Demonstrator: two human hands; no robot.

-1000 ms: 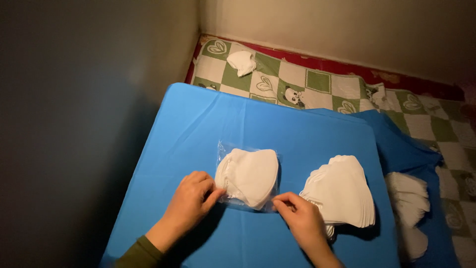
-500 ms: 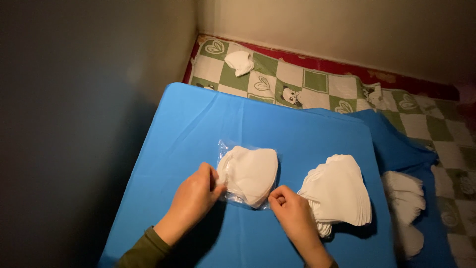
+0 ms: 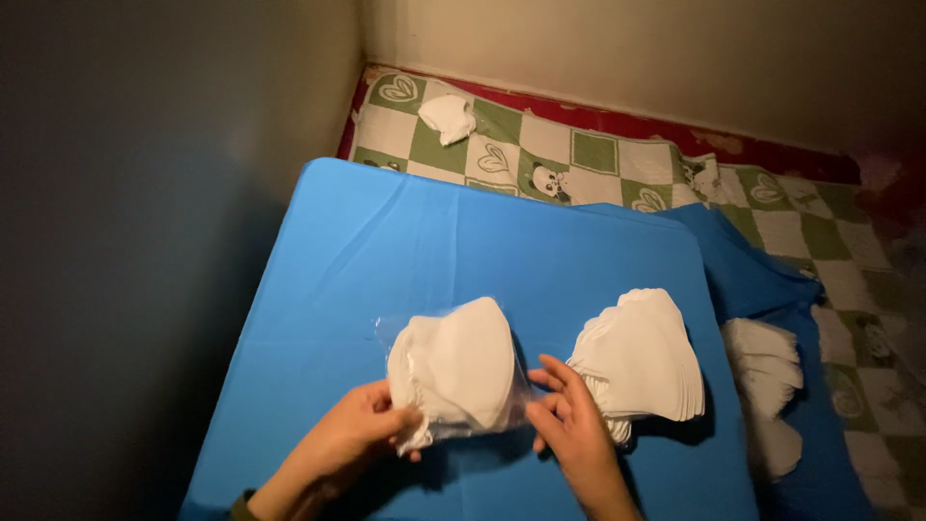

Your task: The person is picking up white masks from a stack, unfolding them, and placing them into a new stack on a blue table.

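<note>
A clear plastic bag (image 3: 451, 374) filled with a stack of white folded masks rests on a blue sheet (image 3: 405, 241). My left hand (image 3: 352, 446) grips the bag's lower left end. My right hand (image 3: 567, 425) holds its right edge with the fingers against the plastic. Just right of my right hand lies a loose fanned stack of white masks (image 3: 641, 355) on the same sheet.
More white masks (image 3: 767, 381) lie to the right, off the sheet's edge. A green and white checked cloth (image 3: 579, 159) covers the floor behind, with one white mask (image 3: 449, 118) on it. A dark wall stands at the left and a pale wall (image 3: 627, 48) at the back.
Both hands have closed in on the bag's ends and shifted it slightly toward me. The loose stack has stayed put.
</note>
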